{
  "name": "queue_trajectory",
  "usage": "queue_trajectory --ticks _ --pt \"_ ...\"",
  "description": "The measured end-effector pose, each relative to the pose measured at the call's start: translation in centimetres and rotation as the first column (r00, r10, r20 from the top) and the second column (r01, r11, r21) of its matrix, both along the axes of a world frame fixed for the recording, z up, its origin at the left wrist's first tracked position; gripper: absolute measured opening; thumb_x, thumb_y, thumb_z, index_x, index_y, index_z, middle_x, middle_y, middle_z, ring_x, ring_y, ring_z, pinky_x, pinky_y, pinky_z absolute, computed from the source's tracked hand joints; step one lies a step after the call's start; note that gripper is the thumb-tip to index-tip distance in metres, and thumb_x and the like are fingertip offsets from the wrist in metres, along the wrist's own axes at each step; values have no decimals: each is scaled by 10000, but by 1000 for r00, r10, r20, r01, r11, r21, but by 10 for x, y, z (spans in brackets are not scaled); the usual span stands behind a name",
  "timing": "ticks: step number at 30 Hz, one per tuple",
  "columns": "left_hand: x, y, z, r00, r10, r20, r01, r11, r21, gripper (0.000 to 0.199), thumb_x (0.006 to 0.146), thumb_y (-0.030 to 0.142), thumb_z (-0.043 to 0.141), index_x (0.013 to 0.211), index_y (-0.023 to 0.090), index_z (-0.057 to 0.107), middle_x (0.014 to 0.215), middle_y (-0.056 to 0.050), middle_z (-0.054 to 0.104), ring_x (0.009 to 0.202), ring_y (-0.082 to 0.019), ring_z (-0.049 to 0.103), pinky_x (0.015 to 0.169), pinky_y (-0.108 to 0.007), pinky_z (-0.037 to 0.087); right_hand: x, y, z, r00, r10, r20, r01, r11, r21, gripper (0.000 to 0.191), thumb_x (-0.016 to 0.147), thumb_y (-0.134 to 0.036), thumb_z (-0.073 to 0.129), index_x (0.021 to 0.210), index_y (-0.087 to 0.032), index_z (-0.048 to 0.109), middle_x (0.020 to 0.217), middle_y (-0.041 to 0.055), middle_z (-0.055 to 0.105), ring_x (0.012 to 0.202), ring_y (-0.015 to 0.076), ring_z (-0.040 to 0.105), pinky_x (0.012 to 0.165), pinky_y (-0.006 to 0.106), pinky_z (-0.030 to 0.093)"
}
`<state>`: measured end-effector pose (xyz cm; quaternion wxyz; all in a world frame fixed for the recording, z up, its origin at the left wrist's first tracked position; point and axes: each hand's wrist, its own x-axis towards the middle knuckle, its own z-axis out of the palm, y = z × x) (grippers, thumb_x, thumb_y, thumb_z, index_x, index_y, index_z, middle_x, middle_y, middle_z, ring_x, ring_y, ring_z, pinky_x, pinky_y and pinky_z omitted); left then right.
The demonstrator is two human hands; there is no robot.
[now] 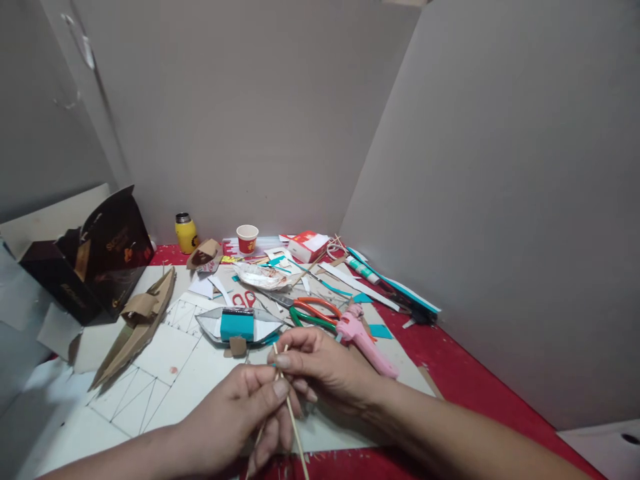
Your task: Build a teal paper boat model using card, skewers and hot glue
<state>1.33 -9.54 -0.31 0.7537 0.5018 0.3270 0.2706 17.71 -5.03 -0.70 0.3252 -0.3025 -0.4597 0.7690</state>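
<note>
Two thin wooden sticks (297,430), low centre of view, in front of the person, over the near part of the white board (165,413). They cross near the fingertips, short upper tips pointing away from the wearer. Long axes mostly near-far: one runs down and slightly right, the other down and left, lower parts toward the wearer, past the board's near edge.

Left hand (250,403): thumb and index pinch the sticks around the crossing, other fingers curled below. Right hand (313,363): thumb and forefinger pressed together on the upper ends, just beside the left fingertips.

Close beyond the hands: boat model with teal band (237,325), long axis left-right; green-handled scissors (313,320); orange-handled scissors (320,308); pink glue gun (367,343), slanting down right, near the right wrist. Cardboard boat (135,327) sits well left, slanted from far right to near left.

Edges: red table surface (480,380) shows past the board at right and in front; grey panels (515,200) stand behind and right. Open air above the hands; left of them, flat board with drawn lines; beyond, clutter limits low movement.
</note>
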Motion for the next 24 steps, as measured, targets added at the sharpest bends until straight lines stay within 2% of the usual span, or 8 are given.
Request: queue_trajectory --ticks 4,7,11,14,16,19,24 --pt "0 0 -8 991 90 -96 -83 994 67 497 892 570 468 697 134 605 396 48 464 278 -43 319 325 -171 215 1 -4 9 984 -53 172 23 984 174 326 671 -403 801 788 -125 677 545 -46 569 428 43 459 407 150 334" --pt "0 -1 -8 990 70 -126 -63 996 64 534 867 605 478 679 127 623 367 54 436 276 -47 324 328 -176 218 2 -8 16 975 -61 212 7 968 250 296 704 -404 773 775 -126 701 613 -25 593 498 57 481 467 171 354" --pt "-1 1 -3 995 70 -77 -70 998 0 519 810 621 554 695 123 642 392 45 479 286 -52 364 324 -170 249 3 -9 19 966 -50 255 -30 954 298 248 768 -390 713 766 -141 709 614 -30 573 523 67 461 520 191 369" --pt "-1 2 -1 993 113 -44 -115 993 -35 503 774 603 609 690 109 650 401 35 498 288 -49 381 326 -161 277 3 -7 19 953 -86 289 -26 931 363 208 777 -366 707 739 -162 720 685 -7 627 629 100 527 618 208 414" --pt "-1 3 -2 983 182 -26 -183 983 -32 472 740 573 665 704 102 646 472 6 572 296 -41 399 328 -158 298 3 -6 18 948 -98 304 -30 920 391 197 778 -372 709 758 -178 741 764 15 671 726 134 578 689 227 437" --pt "-1 3 -5 958 286 -1 -286 958 -29 429 672 510 756 791 120 624 645 -35 674 318 -37 433 328 -157 331 4 -7 18 946 -100 309 -40 908 418 205 787 -394 703 823 -204 770 793 25 683 771 158 605 727 250 448" --pt "0 1 -2 962 272 -21 -271 962 42 430 683 512 751 826 125 628 601 -7 649 315 -27 381 333 -159 291 4 -13 19 944 -105 314 -60 878 474 225 818 -403 675 877 -216 785 814 37 669 797 172 605 752 277 447"
